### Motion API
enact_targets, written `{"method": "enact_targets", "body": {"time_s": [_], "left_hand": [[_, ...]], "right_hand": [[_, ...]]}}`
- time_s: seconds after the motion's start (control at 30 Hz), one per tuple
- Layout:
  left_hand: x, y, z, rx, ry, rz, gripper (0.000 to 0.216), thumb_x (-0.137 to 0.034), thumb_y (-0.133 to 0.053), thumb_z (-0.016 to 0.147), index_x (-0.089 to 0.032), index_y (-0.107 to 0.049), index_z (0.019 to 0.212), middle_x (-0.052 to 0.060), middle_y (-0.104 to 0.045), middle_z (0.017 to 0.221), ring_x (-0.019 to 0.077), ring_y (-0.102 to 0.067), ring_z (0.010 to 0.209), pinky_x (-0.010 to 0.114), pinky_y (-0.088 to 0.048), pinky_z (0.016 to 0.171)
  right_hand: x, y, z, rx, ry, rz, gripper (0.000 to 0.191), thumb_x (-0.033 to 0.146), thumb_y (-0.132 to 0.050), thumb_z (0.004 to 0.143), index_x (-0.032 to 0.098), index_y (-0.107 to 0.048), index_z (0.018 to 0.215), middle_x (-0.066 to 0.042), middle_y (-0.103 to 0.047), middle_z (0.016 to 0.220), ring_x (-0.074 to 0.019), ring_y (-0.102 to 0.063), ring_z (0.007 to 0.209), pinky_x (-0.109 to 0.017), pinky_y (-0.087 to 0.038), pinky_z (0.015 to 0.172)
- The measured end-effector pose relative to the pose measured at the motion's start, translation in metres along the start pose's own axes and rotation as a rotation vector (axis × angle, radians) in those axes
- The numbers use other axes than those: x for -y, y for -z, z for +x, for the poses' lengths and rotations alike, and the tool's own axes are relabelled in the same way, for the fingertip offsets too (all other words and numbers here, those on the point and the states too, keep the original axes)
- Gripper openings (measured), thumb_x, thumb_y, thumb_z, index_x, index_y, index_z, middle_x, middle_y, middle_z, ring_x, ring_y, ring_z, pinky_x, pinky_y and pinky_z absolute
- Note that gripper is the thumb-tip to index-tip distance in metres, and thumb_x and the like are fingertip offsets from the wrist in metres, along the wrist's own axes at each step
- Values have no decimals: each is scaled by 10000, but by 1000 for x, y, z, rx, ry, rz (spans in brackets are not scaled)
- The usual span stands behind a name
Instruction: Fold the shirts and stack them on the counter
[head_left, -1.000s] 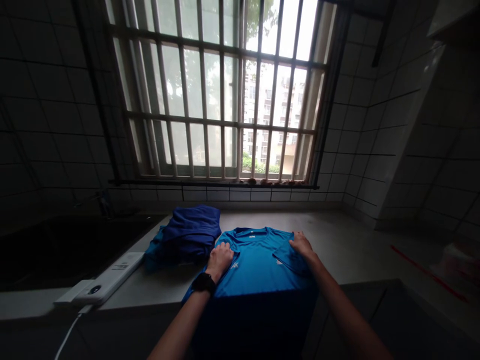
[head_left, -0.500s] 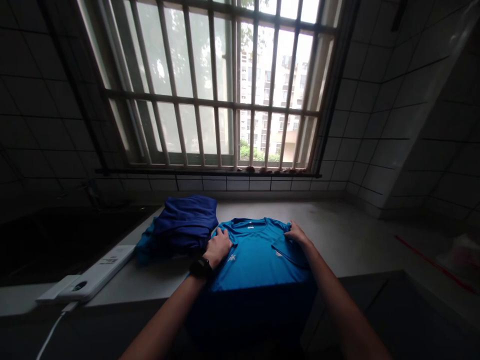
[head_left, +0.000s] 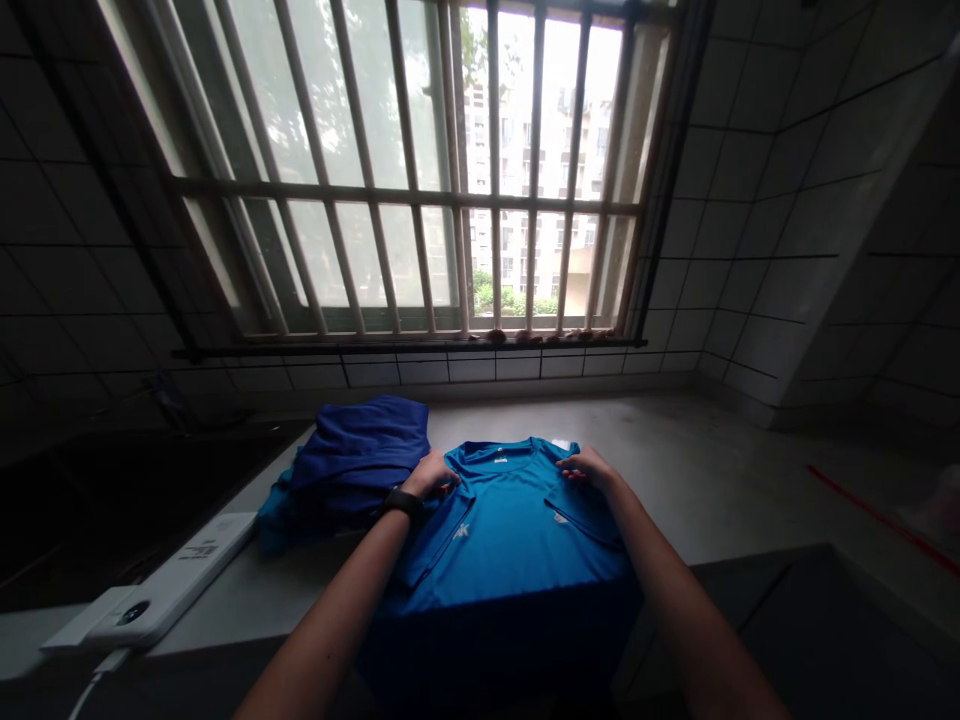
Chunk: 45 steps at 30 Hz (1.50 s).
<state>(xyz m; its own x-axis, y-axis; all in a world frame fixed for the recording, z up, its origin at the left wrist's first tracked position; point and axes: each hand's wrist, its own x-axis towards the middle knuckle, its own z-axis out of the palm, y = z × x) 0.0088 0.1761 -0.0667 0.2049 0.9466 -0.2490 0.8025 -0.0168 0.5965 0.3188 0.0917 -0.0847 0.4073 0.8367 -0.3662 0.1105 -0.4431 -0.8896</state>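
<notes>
A bright blue T-shirt point(head_left: 517, 530) with small pale logos on its chest lies front up, its collar toward the window. Its lower part hangs over the counter's front edge into shadow. At the shirt's left shoulder, my left hand point(head_left: 433, 473) has its fingers closed on the fabric; a dark band circles that wrist. My right hand point(head_left: 589, 467) pinches the opposite shoulder, its fingers curled over the cloth. Both short sleeves are folded inward over the shirt's front. Right beside my left hand rests a heap of darker blue clothes point(head_left: 360, 455).
On the pale counter point(head_left: 697, 480) at front left lies a white power strip point(head_left: 176, 580) with a cable. A dark sink point(head_left: 135, 490) is farther left. A red strip point(head_left: 877, 515) lies at right. Behind stands a barred window point(head_left: 420, 200) in a tiled wall.
The left sleeve now lies folded over the shirt's front. My left hand has shifted slightly back and left, toward the clothes heap. My right hand stays at its shoulder; the view has shifted a little.
</notes>
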Motion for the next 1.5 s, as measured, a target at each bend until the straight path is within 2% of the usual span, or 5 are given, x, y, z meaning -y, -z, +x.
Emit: {"method": "enact_targets", "body": {"time_s": [0.27,0.6,0.93,1.17,1.5], "left_hand": [[-4,6,13,-113,-114,43,162,-29,-619,711,-179,-583,758,65,-746,750,229,-763,839,267,-582,709],[-59,20,35,-458,-508,34,192,-177,-534,853,-186,-583,1038,150,-710,1229,236,-672,1151,334,-508,1006],[-31,24,9,-314,-436,5,99,-194,-539,738,-210,-608,807,71,-776,1187,225,-709,1094,270,-532,940],[-27,40,-45,-358,-463,-142,320,-423,-550,814,-189,-685,986,71,-783,1136,246,-709,1026,299,-552,880],[65,-36,-85,-93,-585,16,308,-152,-483,620,-197,-724,805,126,-661,1423,309,-630,1306,438,-467,1169]], "right_hand": [[13,1,8,136,143,49,155,45,-547,782,199,-547,796,-28,-675,766,-179,-732,788,-281,-617,776],[46,-14,31,-240,606,-79,293,355,-699,809,203,-641,1052,-53,-718,1075,-216,-659,1063,-330,-525,965],[15,1,18,-169,565,-253,235,325,-591,886,181,-740,997,-95,-773,1102,-243,-691,1076,-365,-515,1008],[10,24,-19,-90,765,92,440,456,-547,936,162,-730,1207,-109,-748,1191,-245,-682,1095,-377,-524,1012],[-78,56,-58,340,804,-523,401,588,-633,938,216,-748,1034,-139,-589,1445,-316,-613,1264,-477,-518,1091]]}}
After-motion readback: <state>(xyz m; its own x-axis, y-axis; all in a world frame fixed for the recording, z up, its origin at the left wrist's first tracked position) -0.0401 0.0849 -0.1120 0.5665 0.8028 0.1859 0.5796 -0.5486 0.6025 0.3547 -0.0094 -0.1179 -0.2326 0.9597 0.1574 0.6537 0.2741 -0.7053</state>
